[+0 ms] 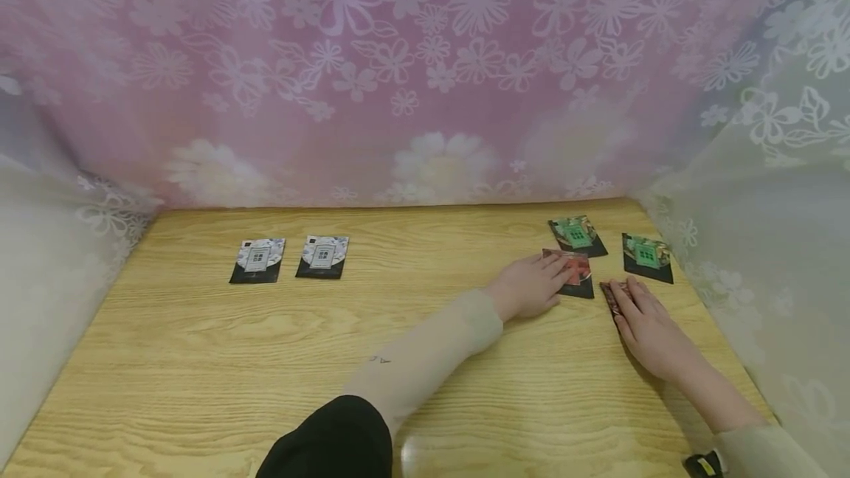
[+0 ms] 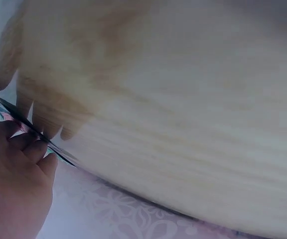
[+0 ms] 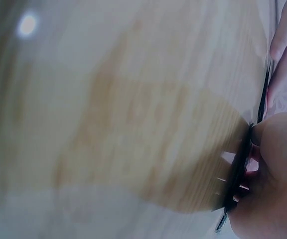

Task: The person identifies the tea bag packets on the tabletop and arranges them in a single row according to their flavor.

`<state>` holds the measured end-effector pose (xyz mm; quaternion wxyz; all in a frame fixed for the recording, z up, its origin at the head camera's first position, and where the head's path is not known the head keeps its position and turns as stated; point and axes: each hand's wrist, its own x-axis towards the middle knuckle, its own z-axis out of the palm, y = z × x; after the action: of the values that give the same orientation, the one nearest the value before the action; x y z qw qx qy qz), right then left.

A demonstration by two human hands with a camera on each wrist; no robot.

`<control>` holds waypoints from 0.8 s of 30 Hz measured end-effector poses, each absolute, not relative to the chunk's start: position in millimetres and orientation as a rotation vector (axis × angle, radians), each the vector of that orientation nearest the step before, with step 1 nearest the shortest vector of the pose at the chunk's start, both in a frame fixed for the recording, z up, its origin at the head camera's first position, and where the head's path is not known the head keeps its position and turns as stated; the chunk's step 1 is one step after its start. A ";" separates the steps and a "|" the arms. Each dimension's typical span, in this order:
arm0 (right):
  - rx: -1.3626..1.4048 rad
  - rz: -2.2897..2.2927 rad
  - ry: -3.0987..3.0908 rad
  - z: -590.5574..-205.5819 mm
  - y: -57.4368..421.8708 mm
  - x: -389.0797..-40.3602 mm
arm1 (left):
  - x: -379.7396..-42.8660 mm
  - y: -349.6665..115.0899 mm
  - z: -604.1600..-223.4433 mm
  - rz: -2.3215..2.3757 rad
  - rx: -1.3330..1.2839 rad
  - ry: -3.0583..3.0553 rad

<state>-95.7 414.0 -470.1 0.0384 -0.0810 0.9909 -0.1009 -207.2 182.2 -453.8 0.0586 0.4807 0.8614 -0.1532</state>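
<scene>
My left hand (image 1: 530,286) rests on a flat packet with a red and black front (image 1: 579,276), its fingers lying over the left part. Beside it, my right hand (image 1: 647,327) lies on a second red packet (image 1: 607,301) and covers most of it. In the right wrist view, the black edge of that packet (image 3: 240,167) shows flat against the table under the hand. Just behind the red packets are two green and black packets, one at the left (image 1: 576,234) and one at the right (image 1: 647,255).
Two white and black packets, one farther left (image 1: 257,260) and one beside it (image 1: 322,257), lie apart on the left of the wooden table (image 1: 199,375). A pink floral curtain (image 1: 372,94) hangs along the back edge, and pale floral cloth (image 1: 777,242) borders the right side.
</scene>
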 end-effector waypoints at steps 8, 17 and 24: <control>-0.241 -0.312 3.048 -471.8 413.3 -95.8 | -206.7 155.4 -456.6 -0.415 1.484 2.585; -0.235 -0.305 3.042 -473.3 413.6 -95.6 | -209.5 126.7 -462.8 -0.366 1.473 2.582; -0.236 -0.286 3.044 -473.2 413.7 -96.4 | -212.7 104.7 -465.9 -0.320 1.489 2.594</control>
<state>-96.4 413.7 -473.2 0.0374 -0.0769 0.9920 -0.0932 -212.7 104.7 -465.9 0.0670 0.4939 0.8605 -0.1061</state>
